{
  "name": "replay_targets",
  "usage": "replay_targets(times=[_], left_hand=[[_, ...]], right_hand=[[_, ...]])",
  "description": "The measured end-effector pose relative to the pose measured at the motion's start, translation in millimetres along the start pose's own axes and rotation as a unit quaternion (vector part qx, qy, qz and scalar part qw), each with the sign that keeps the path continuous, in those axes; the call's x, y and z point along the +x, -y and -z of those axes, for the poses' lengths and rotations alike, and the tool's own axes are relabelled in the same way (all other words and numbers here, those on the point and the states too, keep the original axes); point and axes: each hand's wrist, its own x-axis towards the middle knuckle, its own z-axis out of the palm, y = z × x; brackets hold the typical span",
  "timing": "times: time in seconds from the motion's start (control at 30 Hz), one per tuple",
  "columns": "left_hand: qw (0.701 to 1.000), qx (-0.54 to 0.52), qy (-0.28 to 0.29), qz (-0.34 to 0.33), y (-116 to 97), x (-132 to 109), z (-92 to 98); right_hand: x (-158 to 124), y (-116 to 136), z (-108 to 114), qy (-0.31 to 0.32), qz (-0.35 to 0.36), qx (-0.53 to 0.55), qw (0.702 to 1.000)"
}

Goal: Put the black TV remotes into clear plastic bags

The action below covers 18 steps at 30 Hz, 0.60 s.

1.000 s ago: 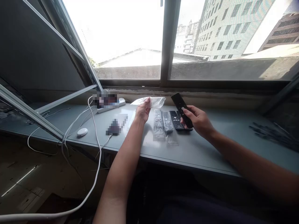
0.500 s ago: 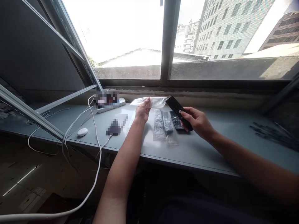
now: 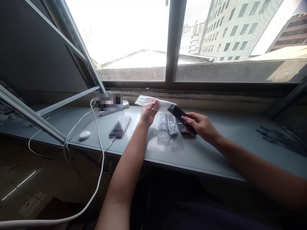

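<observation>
My left hand (image 3: pixel 149 113) pinches a clear plastic bag (image 3: pixel 146 101) and holds it above the table. In my right hand (image 3: pixel 200 125) is a black remote control (image 3: pixel 180 114), tilted up to the left. Its far end sits inside the mouth of the bag. Below it, another black remote (image 3: pixel 181 126) lies on the table, partly covered by the held one. Two bagged remotes (image 3: pixel 167 126) lie side by side just left of that, wrapped in clear plastic.
On the grey table (image 3: pixel 153 153) are a white round object (image 3: pixel 84 135), a white power strip (image 3: pixel 126 104) and a blurred-out item with a cable. White cables (image 3: pixel 102 166) hang over the left edge. A dark pile (image 3: pixel 278 137) lies at the right. Flat clear bags (image 3: pixel 135 125) lie behind my left forearm.
The held remote's tip has entered the bag's mouth, where before it was just outside. My left hand has shifted slightly right, and the bag now slants down toward the remote.
</observation>
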Motion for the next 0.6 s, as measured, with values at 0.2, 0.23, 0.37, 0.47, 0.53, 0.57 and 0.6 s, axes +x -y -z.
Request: replay_targets(times=[0.2,0.23,0.37,0.47,0.53,0.57,0.6], left_hand=[[0.994,0.075,0.071,0.024,4.6,-3.2,1.9],[0.991,0.094,0.092,0.027,5.4,-4.5,2.3],[0.974,0.161,0.157,0.025,8.1,-11.5,2.3],[0.958,0.204,0.199,0.017,9.9,-16.4,1.5],[0.943,0.239,0.232,0.023,11.4,-17.3,1.6],[0.936,0.254,0.244,0.027,12.4,-16.7,2.0],[0.931,0.264,0.252,0.029,13.4,-15.4,2.7]], right_hand=[[1.5,-0.3,-2.0,-0.010,-0.003,0.012,1.000],[2.1,-0.5,-2.2,-0.014,-0.004,0.018,1.000],[4.2,-2.1,-1.4,-0.024,-0.013,0.035,0.999],[4.2,-1.5,-0.4,-0.025,-0.030,0.035,0.999],[3.5,0.3,-0.6,-0.023,-0.042,0.027,0.998],[3.1,1.3,-1.0,-0.022,-0.047,0.023,0.998],[2.8,2.0,-1.5,-0.021,-0.051,0.019,0.998]])
